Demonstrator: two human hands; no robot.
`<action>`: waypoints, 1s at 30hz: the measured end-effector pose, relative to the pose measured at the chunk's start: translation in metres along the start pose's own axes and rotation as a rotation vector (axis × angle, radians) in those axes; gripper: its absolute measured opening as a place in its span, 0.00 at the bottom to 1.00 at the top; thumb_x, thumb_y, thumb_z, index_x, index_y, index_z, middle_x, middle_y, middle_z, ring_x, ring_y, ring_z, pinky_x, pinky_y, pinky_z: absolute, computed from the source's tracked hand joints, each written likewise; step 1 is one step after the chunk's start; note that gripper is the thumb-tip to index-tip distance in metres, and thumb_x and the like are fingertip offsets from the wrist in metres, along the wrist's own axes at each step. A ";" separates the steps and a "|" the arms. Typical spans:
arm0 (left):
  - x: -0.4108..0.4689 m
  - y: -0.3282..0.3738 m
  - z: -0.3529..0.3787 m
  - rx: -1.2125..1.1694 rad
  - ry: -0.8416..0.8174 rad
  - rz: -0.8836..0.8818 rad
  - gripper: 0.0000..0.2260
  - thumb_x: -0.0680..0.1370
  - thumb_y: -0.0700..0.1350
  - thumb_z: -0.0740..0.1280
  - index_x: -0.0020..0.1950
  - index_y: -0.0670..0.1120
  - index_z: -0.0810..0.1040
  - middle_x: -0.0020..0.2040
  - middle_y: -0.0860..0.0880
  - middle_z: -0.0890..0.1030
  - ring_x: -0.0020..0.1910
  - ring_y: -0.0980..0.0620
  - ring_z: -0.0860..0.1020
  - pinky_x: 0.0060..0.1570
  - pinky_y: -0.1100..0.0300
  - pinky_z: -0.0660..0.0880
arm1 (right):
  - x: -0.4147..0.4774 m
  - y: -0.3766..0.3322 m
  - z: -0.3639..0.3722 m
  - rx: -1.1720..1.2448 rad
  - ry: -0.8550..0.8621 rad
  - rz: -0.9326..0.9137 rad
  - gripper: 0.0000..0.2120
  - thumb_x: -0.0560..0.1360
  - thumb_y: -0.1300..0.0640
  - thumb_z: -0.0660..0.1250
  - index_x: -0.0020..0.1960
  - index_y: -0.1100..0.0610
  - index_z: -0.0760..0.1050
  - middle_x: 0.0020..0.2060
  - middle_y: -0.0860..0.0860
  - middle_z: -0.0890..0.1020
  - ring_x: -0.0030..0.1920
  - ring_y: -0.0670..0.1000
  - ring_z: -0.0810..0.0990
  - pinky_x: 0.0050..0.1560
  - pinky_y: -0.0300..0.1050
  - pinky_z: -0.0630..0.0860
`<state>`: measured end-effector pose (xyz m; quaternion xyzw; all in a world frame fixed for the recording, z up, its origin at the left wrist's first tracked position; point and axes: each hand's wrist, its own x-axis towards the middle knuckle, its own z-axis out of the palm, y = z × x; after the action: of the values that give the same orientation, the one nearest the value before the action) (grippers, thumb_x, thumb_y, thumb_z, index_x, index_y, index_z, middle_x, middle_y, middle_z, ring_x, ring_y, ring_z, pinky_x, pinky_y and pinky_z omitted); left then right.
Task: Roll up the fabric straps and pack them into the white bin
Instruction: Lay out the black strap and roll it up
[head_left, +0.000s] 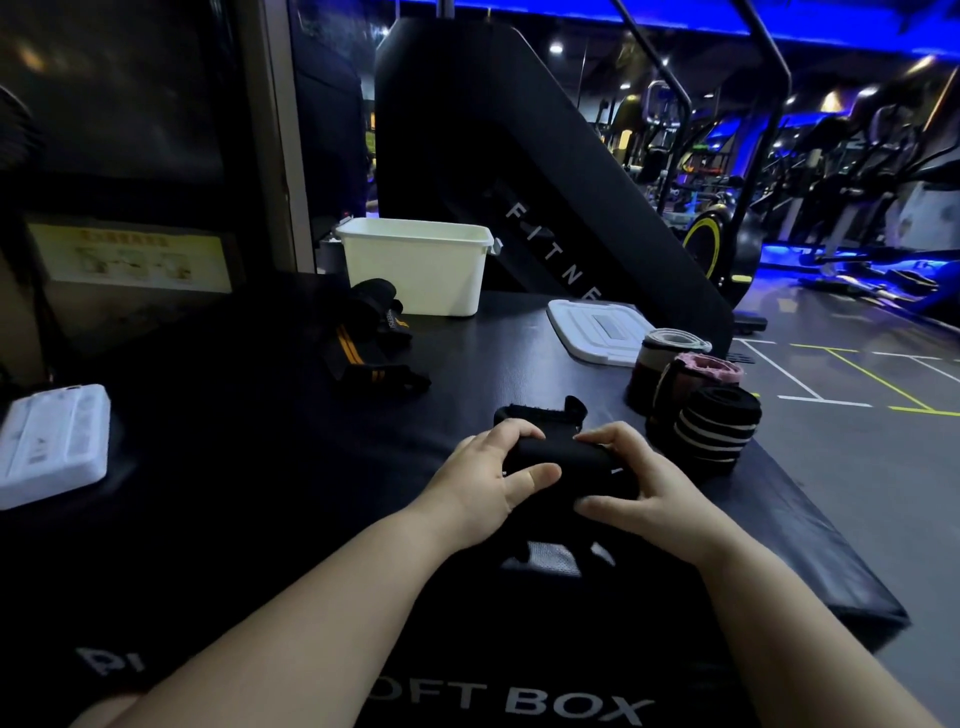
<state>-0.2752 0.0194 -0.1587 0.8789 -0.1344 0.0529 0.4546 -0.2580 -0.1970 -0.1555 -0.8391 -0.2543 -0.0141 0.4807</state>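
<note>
Black padded box top, gym floor behind: my left hand and right hand clamp a half-rolled black strap, winding unfinished; three finished rolls right; loose orange-striped straps beyond; white bin farthest, awaiting rolls.

One white bin; one white lid; three rolled straps: a white-edged roll, a pink roll, a black striped roll; one black strap between two hands, left and right; a heap of orange-striped straps, number unclear; one white flat case.
</note>
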 end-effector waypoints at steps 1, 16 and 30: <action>0.000 0.000 0.000 0.006 0.003 -0.006 0.15 0.77 0.57 0.68 0.62 0.59 0.72 0.56 0.53 0.74 0.55 0.56 0.72 0.56 0.62 0.70 | 0.001 0.000 0.000 -0.026 0.009 -0.004 0.24 0.65 0.56 0.78 0.58 0.47 0.73 0.49 0.50 0.80 0.41 0.41 0.80 0.45 0.33 0.75; -0.004 -0.002 0.002 -0.083 0.030 -0.001 0.22 0.68 0.60 0.68 0.62 0.63 0.72 0.58 0.58 0.74 0.55 0.57 0.75 0.62 0.56 0.72 | 0.006 0.006 0.007 -0.136 0.142 -0.060 0.17 0.66 0.33 0.64 0.50 0.41 0.75 0.51 0.43 0.77 0.53 0.41 0.76 0.54 0.35 0.72; -0.005 0.000 0.003 -0.010 0.046 -0.074 0.27 0.71 0.65 0.66 0.68 0.60 0.67 0.63 0.57 0.70 0.66 0.57 0.69 0.69 0.55 0.65 | 0.005 0.005 0.009 -0.077 0.124 -0.029 0.11 0.72 0.42 0.65 0.54 0.37 0.72 0.45 0.44 0.81 0.44 0.43 0.80 0.49 0.40 0.75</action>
<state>-0.2799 0.0183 -0.1611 0.8795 -0.0917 0.0554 0.4636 -0.2530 -0.1892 -0.1634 -0.8507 -0.2355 -0.0826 0.4626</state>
